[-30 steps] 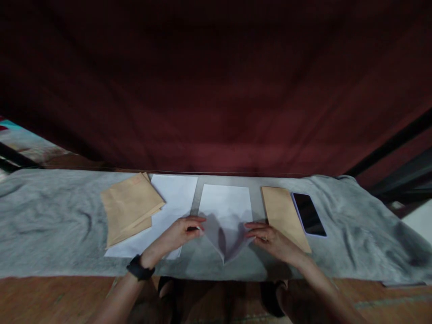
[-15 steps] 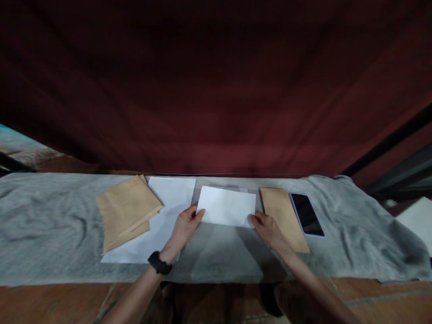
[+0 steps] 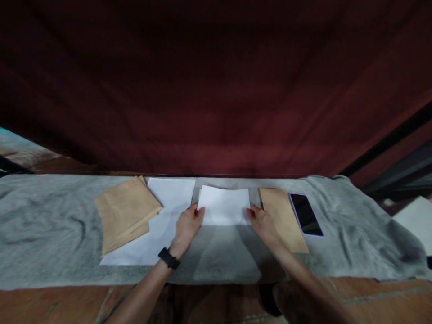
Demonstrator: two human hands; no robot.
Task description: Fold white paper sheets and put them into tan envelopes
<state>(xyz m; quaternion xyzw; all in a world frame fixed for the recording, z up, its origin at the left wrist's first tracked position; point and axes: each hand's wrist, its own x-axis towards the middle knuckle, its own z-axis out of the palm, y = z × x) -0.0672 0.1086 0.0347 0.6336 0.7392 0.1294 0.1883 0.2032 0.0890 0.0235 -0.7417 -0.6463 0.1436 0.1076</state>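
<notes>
A white sheet of paper [image 3: 224, 206], apparently folded, is held crosswise over the grey cloth in front of me. My left hand [image 3: 188, 225] pinches its left edge, thumb on top. At the opposite edge my right hand [image 3: 261, 221] pinches the same paper. The paper bows slightly along its far edge. Left of my left hand lies larger white paper [image 3: 173, 198], partly under several brown envelopes [image 3: 130, 207]. Close to my right hand lies another brown envelope [image 3: 283, 211], its near-left part hidden by my forearm.
A dark-screened phone [image 3: 306, 215] in a pale purple case lies beside the right envelope. Grey cloth [image 3: 47, 229] covers the long, low surface. Dark red fabric [image 3: 216, 112] hangs behind it. A white object [image 3: 416, 222] shows at the far right.
The held paper has levelled out and its right edge has come left, together with my right hand. My left wrist has shifted a little to the right. Both hands keep their pinch.
</notes>
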